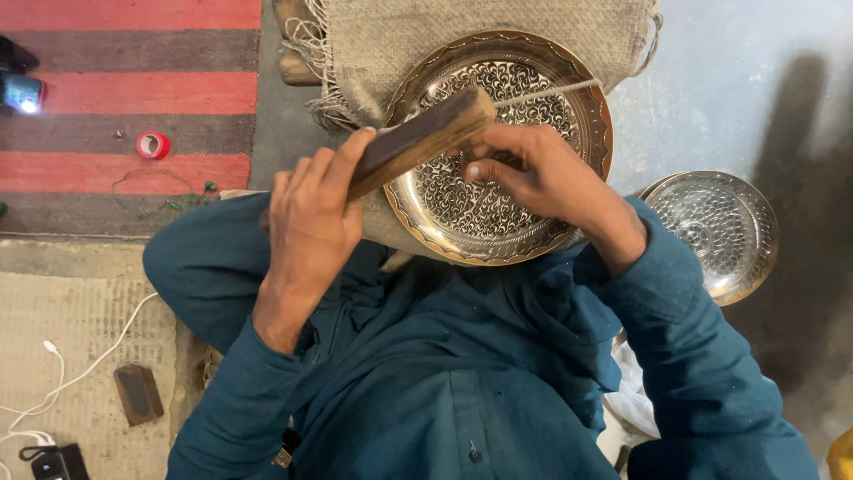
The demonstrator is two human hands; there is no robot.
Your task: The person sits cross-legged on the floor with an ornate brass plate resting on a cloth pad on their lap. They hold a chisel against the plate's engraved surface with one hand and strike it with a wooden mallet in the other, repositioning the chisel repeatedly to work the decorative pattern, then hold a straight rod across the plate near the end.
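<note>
My left hand (311,222) is raised over my lap, fingers wrapped around a dark wooden block (418,142) that tilts up toward the engraved brass plate (498,151). My right hand (533,173) rests on the plate, wrist bent inward, fingers pinched closed on a thin metal rod (551,92) slanting over the pattern. The plate leans on burlap cloth (400,44); a smaller silver plate (720,227) lies at my right

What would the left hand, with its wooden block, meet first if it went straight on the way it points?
Probably the thin metal rod held by the right hand over the engraved plate; the wooden block in the left hand points at it, though depth is unclear.
</note>
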